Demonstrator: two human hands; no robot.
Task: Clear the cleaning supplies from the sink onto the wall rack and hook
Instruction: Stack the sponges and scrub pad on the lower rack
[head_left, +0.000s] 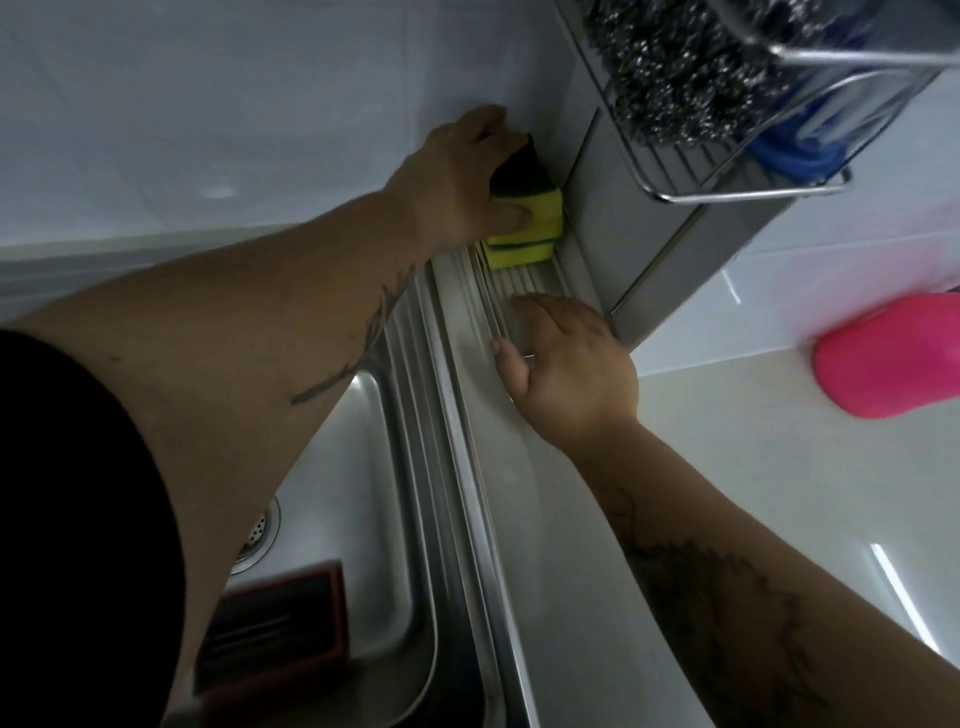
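While my left hand (457, 176) gripped the upper yellow sponge (166, 205) stacked on another on the lower shelf of the wall rack (649, 218), my right hand (569, 374) rested spread open, empty, on that shelf's front rail.

1. My left hand (462, 179) covers part of the sponge (166, 0)... no, of the sponge (524, 228), so its far end is hidden.
2. Above the sponge, the wall rack (727, 171) is cut off by the top edge.
3. The pink object (888, 364), right of the rack, is blurred and cropped.
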